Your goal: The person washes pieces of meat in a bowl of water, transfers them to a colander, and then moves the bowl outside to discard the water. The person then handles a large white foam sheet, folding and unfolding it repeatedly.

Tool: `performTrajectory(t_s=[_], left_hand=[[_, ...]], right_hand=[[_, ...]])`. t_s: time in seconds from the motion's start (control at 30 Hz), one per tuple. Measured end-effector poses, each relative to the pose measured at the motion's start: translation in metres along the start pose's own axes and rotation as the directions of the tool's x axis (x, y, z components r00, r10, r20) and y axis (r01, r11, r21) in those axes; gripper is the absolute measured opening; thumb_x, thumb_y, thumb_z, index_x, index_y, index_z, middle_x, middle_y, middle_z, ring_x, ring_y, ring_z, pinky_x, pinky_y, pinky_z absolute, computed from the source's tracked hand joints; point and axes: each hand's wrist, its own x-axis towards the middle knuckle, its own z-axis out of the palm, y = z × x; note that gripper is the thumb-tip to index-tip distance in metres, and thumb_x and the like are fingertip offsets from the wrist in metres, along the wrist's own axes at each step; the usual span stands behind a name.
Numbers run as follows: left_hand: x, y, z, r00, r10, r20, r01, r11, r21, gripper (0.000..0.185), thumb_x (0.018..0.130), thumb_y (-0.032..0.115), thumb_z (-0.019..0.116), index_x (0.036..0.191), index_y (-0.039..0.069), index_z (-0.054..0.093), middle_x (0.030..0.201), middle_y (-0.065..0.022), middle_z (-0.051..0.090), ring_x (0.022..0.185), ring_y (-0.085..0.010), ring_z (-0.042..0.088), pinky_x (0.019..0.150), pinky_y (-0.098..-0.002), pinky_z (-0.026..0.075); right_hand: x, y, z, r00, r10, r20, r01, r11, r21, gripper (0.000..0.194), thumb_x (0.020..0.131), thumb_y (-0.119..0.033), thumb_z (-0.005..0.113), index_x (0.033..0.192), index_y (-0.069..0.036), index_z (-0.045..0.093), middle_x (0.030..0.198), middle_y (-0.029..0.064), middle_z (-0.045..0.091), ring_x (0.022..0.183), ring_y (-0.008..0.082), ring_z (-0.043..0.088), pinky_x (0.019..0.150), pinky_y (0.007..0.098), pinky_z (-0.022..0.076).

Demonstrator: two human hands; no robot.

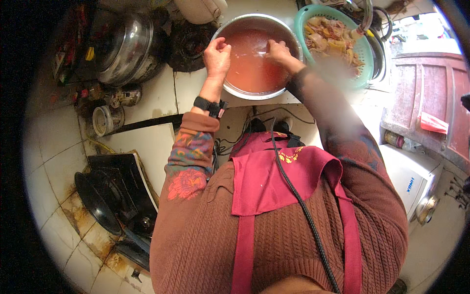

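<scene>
A large round metal basin (261, 96) of cloudy reddish liquid stands on the counter in front of me. Over its left rim is my left hand (218, 58), fingers curled; whether it holds anything does not show. My right hand (279, 52) reaches over the right side of the basin, fingertips at or just under the liquid, and what they may hold is hidden. Right beside the basin sits a green plastic colander (307, 22) with pieces of raw meat, seemingly poultry (332, 38), in it, below a faucet (361, 31).
Left of the basin is a blackened gas burner (191, 47), then a large metal pot (126, 51) and a glass jar (104, 119). A black wok (97, 202) lies low at the left. Cables (235, 141) trail on the floor near my feet. A reddish wooden cabinet (429, 103) stands at the right.
</scene>
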Motion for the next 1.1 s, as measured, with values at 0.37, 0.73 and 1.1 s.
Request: performTrajectory(t_s=[0.37, 0.73, 1.1], left_hand=[[-0.029, 0.015, -0.061, 0.968, -0.219, -0.122, 0.170, 0.930, -0.326, 0.022, 0.080, 0.002, 0.058, 0.102, -0.002, 0.055, 0.081, -0.0033, 0.056, 0.065, -0.0089, 0.055, 0.052, -0.0203, 0.046], [-0.025, -0.009, -0.061, 0.967, -0.243, -0.081, 0.212, 0.937, -0.278, 0.021, 0.078, 0.003, 0.060, 0.098, -0.001, 0.057, 0.081, -0.0035, 0.058, 0.068, -0.0087, 0.055, 0.054, -0.0210, 0.047], [-0.023, -0.035, -0.051, 0.946, -0.318, 0.060, 0.320, 0.947, -0.026, 0.029, 0.079, 0.010, 0.059, 0.106, -0.001, 0.052, 0.084, -0.0053, 0.060, 0.068, -0.0122, 0.057, 0.056, -0.0249, 0.047]], right_hand=[[0.055, -0.067, 0.074, 0.885, -0.404, 0.232, 0.442, 0.885, -0.149, 0.052, 0.071, -0.027, 0.061, 0.115, -0.001, 0.048, 0.105, 0.0299, 0.052, 0.103, 0.0412, 0.049, 0.086, 0.0434, 0.0438], [-0.031, 0.013, 0.017, 0.388, -0.773, 0.502, 0.815, 0.542, 0.205, 0.024, 0.082, -0.024, 0.047, 0.096, -0.014, 0.064, 0.098, 0.0108, 0.062, 0.089, 0.0244, 0.058, 0.079, 0.0314, 0.0452], [-0.030, 0.011, -0.072, 0.998, -0.057, -0.001, 0.036, 0.607, 0.794, 0.026, 0.078, -0.024, 0.055, 0.087, -0.001, 0.063, 0.080, 0.0140, 0.062, 0.071, 0.0253, 0.058, 0.067, 0.0356, 0.0456]])
